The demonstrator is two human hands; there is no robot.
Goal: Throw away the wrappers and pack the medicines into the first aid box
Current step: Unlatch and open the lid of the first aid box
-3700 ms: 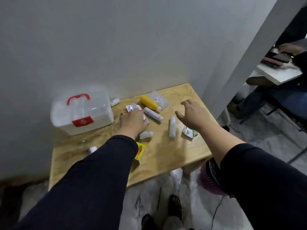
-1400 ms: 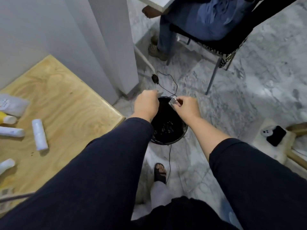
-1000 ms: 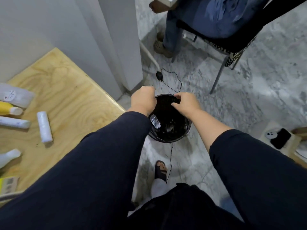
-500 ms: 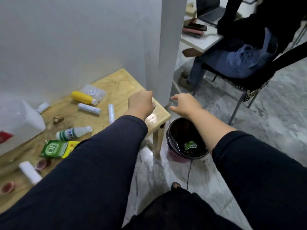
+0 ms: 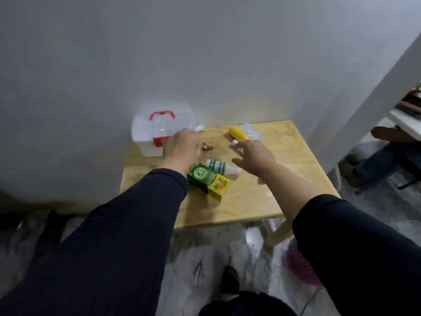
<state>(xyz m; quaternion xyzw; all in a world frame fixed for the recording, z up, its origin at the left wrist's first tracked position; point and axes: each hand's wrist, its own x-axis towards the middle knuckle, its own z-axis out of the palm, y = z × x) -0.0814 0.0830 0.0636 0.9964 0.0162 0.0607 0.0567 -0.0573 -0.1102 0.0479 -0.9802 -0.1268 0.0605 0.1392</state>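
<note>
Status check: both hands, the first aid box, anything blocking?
Left hand and right hand over the wooden table, holding nothing. Clear plastic first aid box with red handle closed. Green and yellow carton, white bottle, yellow tube unpacked.

I see the first aid box (image 5: 152, 131), translucent white with a red handle and red latch, lid down, standing at the table's back left against the wall. A yellow bottle (image 5: 237, 133) lies near the back edge, a white green-striped bottle (image 5: 219, 167) on its side mid-table, touching a green-and-yellow carton (image 5: 207, 179)
</note>
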